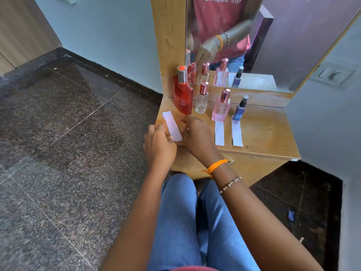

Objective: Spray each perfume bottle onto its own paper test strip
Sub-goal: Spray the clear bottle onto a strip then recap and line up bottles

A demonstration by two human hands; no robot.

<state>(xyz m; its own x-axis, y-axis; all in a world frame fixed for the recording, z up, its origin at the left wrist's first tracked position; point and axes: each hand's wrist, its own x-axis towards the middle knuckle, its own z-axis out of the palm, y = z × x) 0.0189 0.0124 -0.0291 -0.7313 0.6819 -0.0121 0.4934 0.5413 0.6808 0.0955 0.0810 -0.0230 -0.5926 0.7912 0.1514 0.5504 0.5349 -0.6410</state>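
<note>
Four perfume bottles stand in a row on the small wooden worktop (259, 133). White paper strips lie by the pink square glass bottle (221, 110) and the dark blue bottle (239, 111). The left hand (159, 143) pinches a stack of white strips (172, 126) near the tall red glass bottle (183, 98). I cannot tell what the right hand (197, 133) fingers grip. No spraying shows yet. The worktop's left edge is close.

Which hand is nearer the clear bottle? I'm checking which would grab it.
Right. The right hand lies just in front of the clear bottle; the left hand holds a paper strip farther to its left.
</note>
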